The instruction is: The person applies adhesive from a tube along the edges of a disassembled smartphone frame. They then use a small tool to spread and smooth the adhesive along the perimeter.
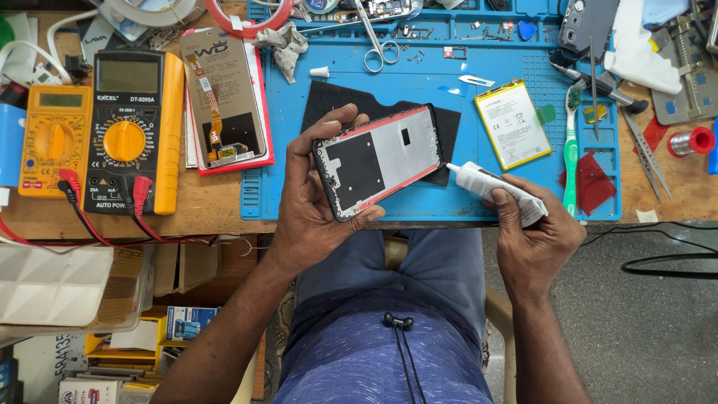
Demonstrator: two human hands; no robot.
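My left hand (310, 198) grips a phone frame (380, 158), black-edged with a silver and dark inner plate, tilted above the front of the blue work mat (516, 198). My right hand (535, 228) holds a white glue tube (490, 187), and its nozzle tip touches the right edge of the frame. Under the frame a black foam sheet (329, 101) lies on the mat.
A phone battery (512, 123), a green toothbrush (572, 142), scissors (378, 41) and tweezers (643, 150) lie on the mat. Left of it are a display panel on its box (224, 97) and two yellow multimeters (134, 127), (56, 138) with leads. A white tray (52, 284) sits lower left.
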